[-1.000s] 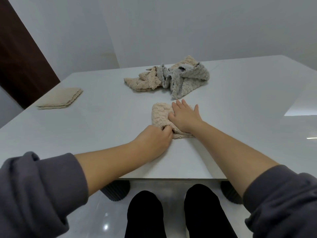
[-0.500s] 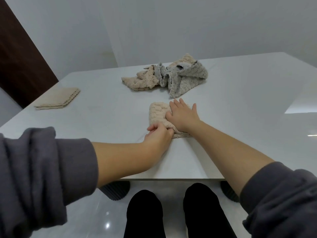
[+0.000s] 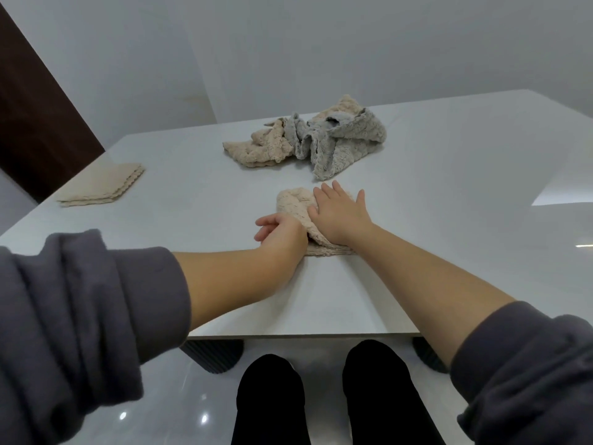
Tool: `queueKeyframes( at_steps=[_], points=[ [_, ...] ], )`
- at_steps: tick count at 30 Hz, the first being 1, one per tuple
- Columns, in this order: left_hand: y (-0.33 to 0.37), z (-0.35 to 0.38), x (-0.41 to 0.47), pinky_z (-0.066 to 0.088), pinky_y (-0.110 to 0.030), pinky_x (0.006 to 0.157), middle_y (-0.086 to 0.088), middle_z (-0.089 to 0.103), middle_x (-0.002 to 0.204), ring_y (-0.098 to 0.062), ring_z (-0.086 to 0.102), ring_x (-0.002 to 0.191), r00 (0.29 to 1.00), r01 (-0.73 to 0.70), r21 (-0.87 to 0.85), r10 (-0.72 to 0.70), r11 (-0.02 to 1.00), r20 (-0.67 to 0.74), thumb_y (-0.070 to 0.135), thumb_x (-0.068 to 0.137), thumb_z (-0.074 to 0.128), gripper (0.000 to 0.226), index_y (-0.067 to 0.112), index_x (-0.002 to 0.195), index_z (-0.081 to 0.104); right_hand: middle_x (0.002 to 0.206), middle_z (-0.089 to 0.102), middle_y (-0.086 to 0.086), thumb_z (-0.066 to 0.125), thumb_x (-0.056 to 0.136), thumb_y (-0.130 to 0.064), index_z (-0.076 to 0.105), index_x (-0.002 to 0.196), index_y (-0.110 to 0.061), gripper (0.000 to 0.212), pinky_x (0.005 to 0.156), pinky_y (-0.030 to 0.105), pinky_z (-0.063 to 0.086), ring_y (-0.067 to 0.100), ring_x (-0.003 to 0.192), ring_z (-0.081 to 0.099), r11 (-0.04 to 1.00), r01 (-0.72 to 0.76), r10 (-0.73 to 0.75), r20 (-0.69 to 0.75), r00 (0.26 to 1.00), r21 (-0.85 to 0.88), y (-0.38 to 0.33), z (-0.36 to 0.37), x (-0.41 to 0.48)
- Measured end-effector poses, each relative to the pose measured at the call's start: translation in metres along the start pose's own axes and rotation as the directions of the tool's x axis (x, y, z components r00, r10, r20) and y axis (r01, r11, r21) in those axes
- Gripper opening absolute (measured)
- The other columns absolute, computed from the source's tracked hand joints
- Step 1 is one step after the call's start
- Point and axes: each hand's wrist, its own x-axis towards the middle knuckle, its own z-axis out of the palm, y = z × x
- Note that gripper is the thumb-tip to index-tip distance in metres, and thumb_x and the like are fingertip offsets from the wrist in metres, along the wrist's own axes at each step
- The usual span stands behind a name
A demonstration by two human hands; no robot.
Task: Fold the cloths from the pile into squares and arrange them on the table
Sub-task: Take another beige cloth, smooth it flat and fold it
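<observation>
While the right hand (image 3: 340, 216) lay flat on the beige cloth (image 3: 293, 200), fingers straight and spread and pointing to the far side, its palm pressed the right part of that cloth against the white table (image 3: 192, 200). The cloth sat near the middle of the table, a little toward the near edge, bunched and already doubled over, with a layered edge showing at its near side under the right wrist.

The left hand (image 3: 282, 234) rested on the table just left of the right hand, its right side touching the cloth's near left edge. Its visible fingers (image 3: 264, 223) were loosely curled and pointed left, away from the cloth, with nothing in them. The thumb was hidden, so I could not tell whether that hand pinched the cloth.

Farther off, past the right hand's fingertips, lay the pile (image 3: 321, 139) of crumpled cloths, beige ones at the left and a grey one draped to the right. It stood apart from the cloth under the hands. One folded beige square (image 3: 102, 184) lay flat near the table's far left edge, well apart from everything else.

Both forearms were bare, with dark grey sleeves (image 3: 80, 309) pushed up. Below the near edge of the table showed two black legs (image 3: 269, 399) on a glossy floor.
</observation>
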Motion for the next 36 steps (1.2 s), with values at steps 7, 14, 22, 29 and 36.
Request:
queueKeyframes(
  at_steps=[7,14,22,29,36],
  points=[
    [-0.001,0.000,-0.002,0.050,-0.031,0.055,-0.006,0.048,0.045,-0.018,0.042,0.037,1.000,-0.031,0.053,0.031,0.998,-0.006,0.011,0.067,0.032,0.030,0.008,0.074,0.061,0.164,0.007,0.001,0.017,0.102,-0.038,0.015,0.155,-0.015,0.058,0.116,0.062,-0.001,0.018,0.150,-0.002,1.000,-0.005,0.005,-0.010,1.000,0.010,-0.001,0.001,0.001],
    [0.009,0.011,-0.016,0.051,-0.033,0.061,-0.008,0.057,0.072,-0.020,0.045,0.039,0.989,-0.104,0.007,0.104,0.995,-0.105,0.008,0.065,0.029,0.044,0.005,0.094,0.063,0.164,-0.001,0.004,0.015,0.098,-0.041,0.009,0.156,-0.015,0.063,0.115,0.062,-0.005,0.021,0.150,-0.008,0.996,-0.074,0.074,0.001,0.997,-0.042,-0.005,0.004,0.003],
    [0.017,0.033,-0.036,0.048,-0.039,0.067,-0.021,0.034,0.100,-0.027,0.055,0.082,0.946,0.034,0.018,-0.027,0.999,-0.323,0.006,0.075,0.029,0.042,-0.001,0.109,0.054,0.164,-0.001,0.005,0.016,0.098,-0.041,0.009,0.156,-0.016,0.064,0.115,0.063,-0.004,0.022,0.150,-0.008,0.995,-0.085,0.084,-0.007,0.996,-0.053,-0.007,0.003,0.001],
    [0.014,0.060,-0.052,0.023,-0.034,0.055,-0.005,0.049,0.083,-0.020,0.038,0.059,0.722,0.084,-0.236,-0.223,0.968,-0.655,0.004,0.077,0.038,0.025,0.014,0.076,0.060,0.164,0.001,0.005,0.016,0.097,-0.041,0.010,0.156,-0.015,0.064,0.115,0.063,-0.003,0.022,0.150,-0.006,0.994,-0.091,0.090,-0.019,0.996,-0.058,-0.007,0.004,0.001],
    [0.026,0.064,-0.034,0.009,-0.018,0.042,0.001,0.048,0.062,-0.021,0.042,0.037,0.660,0.014,-0.884,-0.669,0.468,-0.343,0.041,0.077,0.065,0.032,0.013,0.074,0.048,0.164,0.002,0.005,0.017,0.098,-0.041,0.010,0.156,-0.014,0.064,0.115,0.063,-0.002,0.022,0.150,-0.005,0.996,-0.080,0.079,-0.011,0.997,-0.048,-0.008,0.002,0.000]
  ],
)
